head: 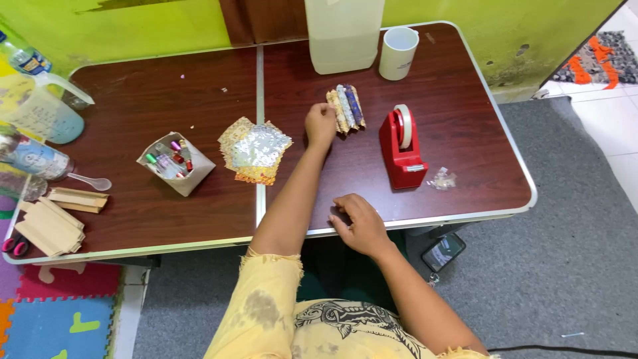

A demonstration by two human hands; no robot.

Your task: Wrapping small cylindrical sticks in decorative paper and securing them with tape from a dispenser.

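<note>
My left hand (321, 124) reaches across the brown table (146, 106) and touches a row of rolled patterned papers (346, 108) at its left end; the fingers are curled and I cannot tell whether they grip a roll. My right hand (357, 223) rests near the table's front edge, fingers bent, with nothing visible in it. A stack of square patterned paper sheets (254, 150) lies just left of my left hand. A red tape dispenser (401, 147) stands right of the rolls.
A small paper box of coloured bits (175, 163) sits left of the sheets. A white cup (397, 52) and a translucent jug (344, 33) stand at the back. Wooden pieces (56, 219), bottles and a measuring jug crowd the left edge. A crumpled clear scrap (442, 178) lies near the dispenser.
</note>
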